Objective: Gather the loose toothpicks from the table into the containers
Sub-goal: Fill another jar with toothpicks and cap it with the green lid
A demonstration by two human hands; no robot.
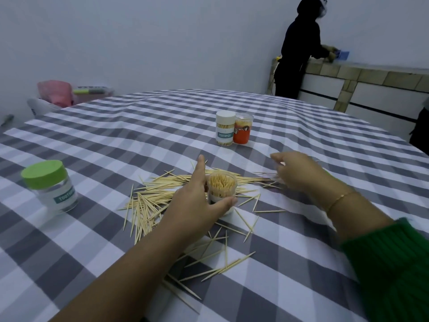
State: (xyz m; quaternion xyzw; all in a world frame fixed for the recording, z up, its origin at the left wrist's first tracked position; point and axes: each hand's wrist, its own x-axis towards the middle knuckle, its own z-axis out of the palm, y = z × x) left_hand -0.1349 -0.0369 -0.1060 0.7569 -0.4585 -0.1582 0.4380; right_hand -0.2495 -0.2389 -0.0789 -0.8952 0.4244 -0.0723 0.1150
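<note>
Filling an open jar, with much still loose.

The left hand (197,201) is gripping the nearly full jar (221,190) at centre; the right hand (299,173) is pinching toothpicks (153,198) right of it. Many are lying scattered across the table (290,126); the green-lidded jar (50,184) at left looks empty.

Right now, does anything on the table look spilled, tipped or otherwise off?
Yes: loose toothpicks lie scattered across the checked tablecloth, under and around both hands. The open container, gripped by the left hand, is upright and nearly full. The green-lidded jar looks empty and closed. Nothing is tipped.
</note>
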